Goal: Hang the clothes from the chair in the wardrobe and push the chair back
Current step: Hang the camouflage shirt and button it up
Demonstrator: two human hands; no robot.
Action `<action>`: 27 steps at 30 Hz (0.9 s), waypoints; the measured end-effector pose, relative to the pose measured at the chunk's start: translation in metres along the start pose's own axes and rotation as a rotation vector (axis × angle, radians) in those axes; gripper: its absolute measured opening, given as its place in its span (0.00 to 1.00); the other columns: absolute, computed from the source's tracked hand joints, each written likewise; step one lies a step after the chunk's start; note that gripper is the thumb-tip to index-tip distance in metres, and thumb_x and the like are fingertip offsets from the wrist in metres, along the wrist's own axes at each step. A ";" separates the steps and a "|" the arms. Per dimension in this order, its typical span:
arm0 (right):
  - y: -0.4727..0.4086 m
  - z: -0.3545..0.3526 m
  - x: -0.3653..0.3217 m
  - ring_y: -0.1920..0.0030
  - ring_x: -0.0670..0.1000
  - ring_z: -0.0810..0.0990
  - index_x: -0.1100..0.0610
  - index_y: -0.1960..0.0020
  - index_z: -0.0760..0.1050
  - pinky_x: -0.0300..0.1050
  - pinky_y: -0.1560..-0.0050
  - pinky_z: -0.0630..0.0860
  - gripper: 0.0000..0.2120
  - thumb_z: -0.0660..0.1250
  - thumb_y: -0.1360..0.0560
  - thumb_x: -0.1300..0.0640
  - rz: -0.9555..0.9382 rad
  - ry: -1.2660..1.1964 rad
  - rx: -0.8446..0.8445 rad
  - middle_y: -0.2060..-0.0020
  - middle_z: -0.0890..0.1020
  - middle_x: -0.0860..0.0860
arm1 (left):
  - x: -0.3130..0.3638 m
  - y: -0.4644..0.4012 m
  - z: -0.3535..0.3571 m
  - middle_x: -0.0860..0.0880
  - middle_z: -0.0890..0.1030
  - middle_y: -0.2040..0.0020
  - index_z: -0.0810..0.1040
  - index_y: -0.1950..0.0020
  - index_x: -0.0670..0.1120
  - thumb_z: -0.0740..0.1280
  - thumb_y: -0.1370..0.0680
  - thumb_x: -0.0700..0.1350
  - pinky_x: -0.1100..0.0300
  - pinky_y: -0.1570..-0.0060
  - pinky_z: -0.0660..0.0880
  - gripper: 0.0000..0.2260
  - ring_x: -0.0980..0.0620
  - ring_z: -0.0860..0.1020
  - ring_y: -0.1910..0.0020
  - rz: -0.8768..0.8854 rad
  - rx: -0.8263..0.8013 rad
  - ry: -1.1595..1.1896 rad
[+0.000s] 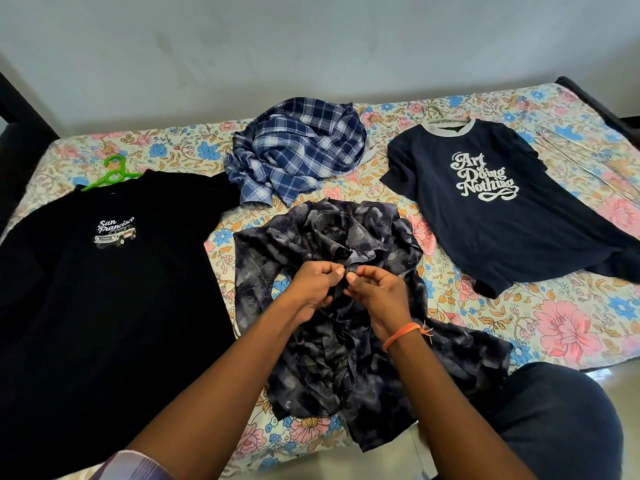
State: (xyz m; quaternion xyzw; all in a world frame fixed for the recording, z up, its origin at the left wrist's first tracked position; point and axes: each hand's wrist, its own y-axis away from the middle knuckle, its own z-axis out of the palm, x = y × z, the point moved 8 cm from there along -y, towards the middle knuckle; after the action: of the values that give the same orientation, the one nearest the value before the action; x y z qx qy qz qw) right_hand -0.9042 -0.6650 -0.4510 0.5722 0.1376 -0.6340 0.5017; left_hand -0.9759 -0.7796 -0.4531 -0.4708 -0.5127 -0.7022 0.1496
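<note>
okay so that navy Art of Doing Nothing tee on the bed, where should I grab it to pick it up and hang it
Take the navy tee by the pale hanger hook sticking out above its grey collar, coming from the far, wall side of the bed. The hanger looks already threaded through the neck, so a grip on the hook should lift the whole shirt hanging straight, with no bunching.

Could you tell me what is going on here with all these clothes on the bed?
A person's left hand and right hand pinch the front of a dark patterned shirt lying on the floral bed, apparently at a button. A black T-shirt on a green hanger and a navy T-shirt lie flat; a plaid shirt lies crumpled.
</note>
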 end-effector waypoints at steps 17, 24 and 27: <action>-0.009 -0.011 0.017 0.57 0.54 0.83 0.65 0.50 0.78 0.48 0.53 0.83 0.11 0.72 0.31 0.62 0.112 -0.192 -0.066 0.58 0.84 0.59 | 0.007 0.013 0.007 0.51 0.83 0.59 0.82 0.52 0.43 0.67 0.20 0.42 0.70 0.60 0.75 0.05 0.62 0.80 0.60 0.225 0.068 -0.026; -0.017 -0.038 0.016 0.58 0.54 0.83 0.58 0.45 0.74 0.57 0.55 0.83 0.18 0.74 0.27 0.48 0.122 0.047 0.146 0.59 0.82 0.54 | -0.001 0.016 0.010 0.51 0.70 0.50 0.80 0.55 0.45 0.69 0.22 0.48 0.66 0.61 0.68 0.08 0.56 0.73 0.58 0.477 0.116 -0.780; -0.021 -0.041 0.003 0.55 0.57 0.84 0.53 0.38 0.70 0.58 0.59 0.83 0.28 0.79 0.33 0.52 -0.021 0.498 0.248 0.59 0.82 0.56 | -0.007 0.020 0.017 0.52 0.69 0.51 0.81 0.53 0.44 0.67 0.22 0.49 0.69 0.68 0.62 0.09 0.56 0.71 0.60 0.539 0.050 -0.941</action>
State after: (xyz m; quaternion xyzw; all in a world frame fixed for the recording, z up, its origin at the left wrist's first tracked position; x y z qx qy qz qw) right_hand -0.8967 -0.6262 -0.4745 0.7659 0.1840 -0.4909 0.3722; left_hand -0.9498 -0.7761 -0.4465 -0.8455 -0.4020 -0.3397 0.0898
